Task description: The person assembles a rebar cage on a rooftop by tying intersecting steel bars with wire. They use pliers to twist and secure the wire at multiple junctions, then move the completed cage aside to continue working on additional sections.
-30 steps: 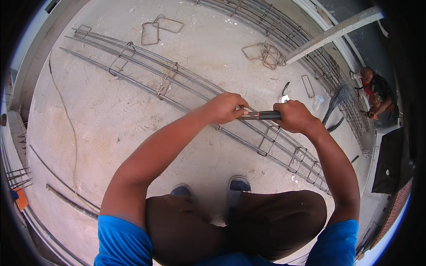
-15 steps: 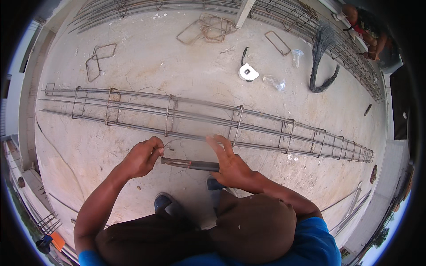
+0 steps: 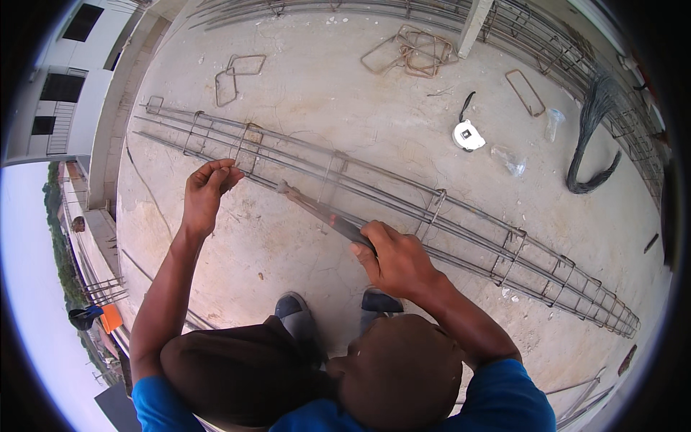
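Note:
A long rebar cage (image 3: 439, 193) of straight bars and square stirrups lies slantwise across the concrete before me. My left hand (image 3: 206, 193) is closed in a pinch at its near bar, beside a stirrup (image 3: 248, 150) left of centre. A thin wire showed at those fingertips a moment ago; now it is too fine to make out. In my right hand (image 3: 399, 258) are dark-handled pincers (image 3: 349, 229), its fingers wrapped round the grips. Their blurred head points left, above the near bar and a short way from my left hand.
Beyond the cage lie a white tape measure (image 3: 469, 135), clear plastic bags (image 3: 509, 160), a bundle of dark wire (image 3: 592, 137) and loose stirrups (image 3: 425, 56). More rebar cages (image 3: 554, 47) line the far side, behind a post (image 3: 474, 27). My shoes (image 3: 296, 313) stand near the cage.
The view has turned, so the cage slants more. Both hands have moved to the cage, the left to its near bar further left. The pincers have lifted off the open floor to over the bars.

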Available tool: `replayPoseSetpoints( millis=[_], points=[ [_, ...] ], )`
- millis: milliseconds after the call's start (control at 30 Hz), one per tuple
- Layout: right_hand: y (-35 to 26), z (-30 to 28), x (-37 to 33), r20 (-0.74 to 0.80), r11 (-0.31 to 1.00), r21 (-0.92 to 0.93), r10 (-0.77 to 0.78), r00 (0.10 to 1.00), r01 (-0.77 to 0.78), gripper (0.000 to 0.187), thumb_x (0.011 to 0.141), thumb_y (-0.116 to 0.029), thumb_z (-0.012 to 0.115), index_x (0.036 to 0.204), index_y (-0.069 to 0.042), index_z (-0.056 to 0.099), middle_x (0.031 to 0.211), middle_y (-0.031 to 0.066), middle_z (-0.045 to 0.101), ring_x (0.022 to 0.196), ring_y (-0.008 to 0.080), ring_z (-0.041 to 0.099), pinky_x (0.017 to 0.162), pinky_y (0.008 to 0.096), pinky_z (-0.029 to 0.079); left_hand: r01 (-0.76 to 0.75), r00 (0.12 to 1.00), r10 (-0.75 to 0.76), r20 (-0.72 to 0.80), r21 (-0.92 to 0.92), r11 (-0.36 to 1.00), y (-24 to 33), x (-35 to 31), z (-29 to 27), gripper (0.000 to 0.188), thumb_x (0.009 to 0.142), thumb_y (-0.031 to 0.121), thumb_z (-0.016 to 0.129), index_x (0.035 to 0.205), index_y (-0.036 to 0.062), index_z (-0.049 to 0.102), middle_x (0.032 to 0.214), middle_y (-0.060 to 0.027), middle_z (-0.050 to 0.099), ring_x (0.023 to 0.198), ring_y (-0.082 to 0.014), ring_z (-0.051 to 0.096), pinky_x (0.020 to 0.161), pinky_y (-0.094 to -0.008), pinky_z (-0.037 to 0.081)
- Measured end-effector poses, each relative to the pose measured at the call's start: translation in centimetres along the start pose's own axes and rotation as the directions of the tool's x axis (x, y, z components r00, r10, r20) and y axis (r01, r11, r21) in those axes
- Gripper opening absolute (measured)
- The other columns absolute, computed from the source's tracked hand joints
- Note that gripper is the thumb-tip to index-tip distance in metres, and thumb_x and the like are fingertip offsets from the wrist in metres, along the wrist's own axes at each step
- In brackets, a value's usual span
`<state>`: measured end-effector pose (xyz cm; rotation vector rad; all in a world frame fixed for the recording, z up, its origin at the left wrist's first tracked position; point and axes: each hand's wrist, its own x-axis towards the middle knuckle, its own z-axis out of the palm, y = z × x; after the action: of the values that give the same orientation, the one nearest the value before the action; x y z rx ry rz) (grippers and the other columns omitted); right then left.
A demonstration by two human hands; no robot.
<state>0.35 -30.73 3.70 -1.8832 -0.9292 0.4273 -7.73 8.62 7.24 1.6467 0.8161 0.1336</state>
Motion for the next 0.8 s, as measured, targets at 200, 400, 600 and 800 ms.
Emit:
replayPoseSetpoints(
  millis=[200, 400, 600, 800],
  points=[
    [6.0, 0.7, 1.1, 0.042, 0.94, -0.335, 0.09, 0.995, -0.071, 0.028, 0.109, -0.03, 0.062, 0.099, -0.004, 0.057, 0.08, 0.0169, 0.068, 0.062, 0.0397, 0.069, 0.052, 0.0481, 0.057, -0.158, 0.98, 0.134, 0.148, 0.159, 0.975, 6.5, -1.5, 0.9, 0.033, 0.108, 0.009, 0.058, 0.136, -0.0059, 0.067, 0.121, -0.0181, 0.077, 0.119, -0.0256, 0.074, 0.111, -0.038, 0.056],
    [3.4, 1.1, 0.1, -0.014, 0.934, -0.351, 0.06, 0.998, -0.061, 0.028, 0.109, -0.029, 0.061, 0.1, -0.003, 0.058, 0.079, 0.0176, 0.068, 0.06, 0.0409, 0.069, 0.052, 0.0496, 0.056, -0.277, 0.961, 0.236, 0.148, 0.571, 0.772, 8.4, -1.1, -1.6, 0.035, 0.11, 0.019, 0.067, 0.136, -0.0042, 0.069, 0.119, -0.0156, 0.079, 0.117, -0.0221, 0.074, 0.106, -0.0361, 0.056],
    [3.9, 2.8, -1.0, 0.032, 0.889, -0.43, 0.192, 0.981, -0.16, 0.026, 0.108, -0.029, 0.064, 0.105, -0.004, 0.061, 0.085, 0.0171, 0.069, 0.066, 0.0391, 0.069, 0.058, 0.0504, 0.056, -0.482, 0.852, 0.431, 0.298, 0.768, 0.421, 6.8, 0.6, -6.6, 0.031, 0.109, 0.021, 0.067, 0.126, -0.0043, 0.073, 0.104, -0.0186, 0.079, 0.098, -0.0238, 0.075, 0.093, -0.0366, 0.058],
    [-1.8, 3.0, 3.2, 0.112, 0.856, -0.516, 0.029, 0.993, 0.033, 0.029, 0.102, -0.027, 0.071, 0.12, -0.004, 0.069, 0.105, 0.0194, 0.072, 0.102, 0.0399, 0.068, 0.09, 0.0521, 0.054, -0.025, 0.973, -0.105, 0.206, 0.547, 0.837, -1.1, 4.6, -12.0, 0.03, 0.106, 0.017, 0.063, 0.121, -0.0065, 0.075, 0.092, -0.0121, 0.076, 0.064, -0.0141, 0.069, 0.06, -0.0303, 0.055]
  ],
)
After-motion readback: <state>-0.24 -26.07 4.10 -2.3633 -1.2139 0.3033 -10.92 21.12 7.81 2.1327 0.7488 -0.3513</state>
